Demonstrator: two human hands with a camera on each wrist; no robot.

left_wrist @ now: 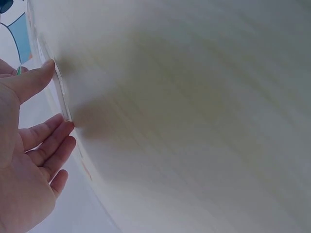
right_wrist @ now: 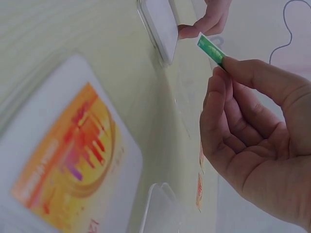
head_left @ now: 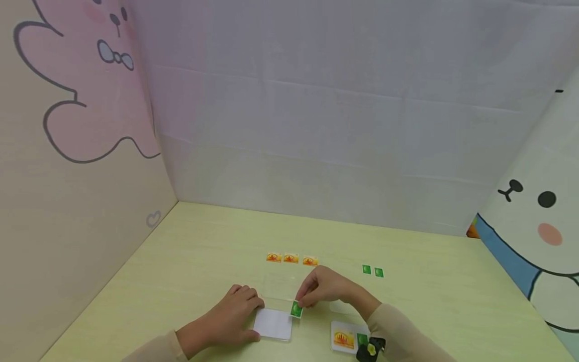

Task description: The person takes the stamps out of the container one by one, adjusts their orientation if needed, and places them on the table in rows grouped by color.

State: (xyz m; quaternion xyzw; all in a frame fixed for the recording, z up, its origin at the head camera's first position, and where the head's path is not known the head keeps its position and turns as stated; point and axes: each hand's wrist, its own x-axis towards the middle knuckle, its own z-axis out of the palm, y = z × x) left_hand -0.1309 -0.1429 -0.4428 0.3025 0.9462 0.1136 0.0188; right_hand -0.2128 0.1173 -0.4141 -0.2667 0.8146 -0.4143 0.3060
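Head view, and from where I stand the right hand (head_left: 323, 286) pinches a small green rectangular sticker with a white border (head_left: 296, 309), thumb and forefinger nearly together. It lies just by the right edge of a flat white rectangular plate (head_left: 273, 324), long axis running from the fingertips toward the person; whether they touch, I can't tell. The left hand (head_left: 232, 315), fingers spread wide, touches the plate's far side from the sticker.

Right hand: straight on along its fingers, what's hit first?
Probably the white card, with the green stamp in the right hand leading; height above the card is unclear, so it might pass over.
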